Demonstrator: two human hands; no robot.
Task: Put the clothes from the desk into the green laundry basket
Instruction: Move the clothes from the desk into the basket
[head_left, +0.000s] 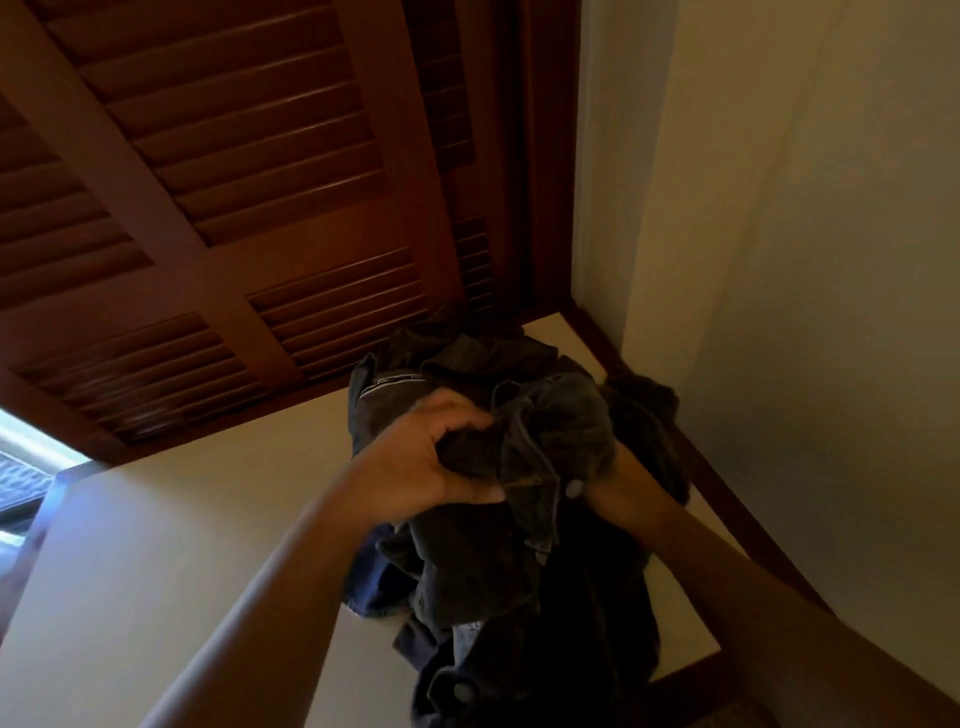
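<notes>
Gathering is the step in hand, judged from the head view: both hands clutch a dark bundle of clothes (498, 499) over the pale desk (182, 545), near its right edge by the wall (805, 260). The left hand (421, 462) is closed on bunched cloth; the right hand (613, 483), partly buried, seems clenched in the same heap. The bundle's long axis runs far to near, its loose end trailing nearward. No green basket shows, so next comes lifting it clear and finding that basket. Louvred doors (208, 208) stand behind.
</notes>
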